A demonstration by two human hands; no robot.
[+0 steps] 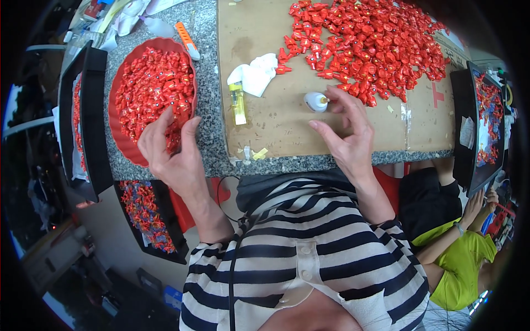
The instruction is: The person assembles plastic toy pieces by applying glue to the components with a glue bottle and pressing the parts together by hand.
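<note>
with spread left grip (175, 163) at red basin (130, 153) and spread right grip (353, 143) just beside small white bottle (314, 102) on cardboard (279, 132), possibly risking to roll this bottle away by one careless touch.

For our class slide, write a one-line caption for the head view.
Left hand at a red bowl of small red pieces; right hand beside a white bottle on cardboard.

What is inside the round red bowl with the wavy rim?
Small glossy red pieces fill the bowl in a heap. The person's left hand covers some at the near right side. The heap hides the bowl's bottom and whatever lies deeper.
</note>
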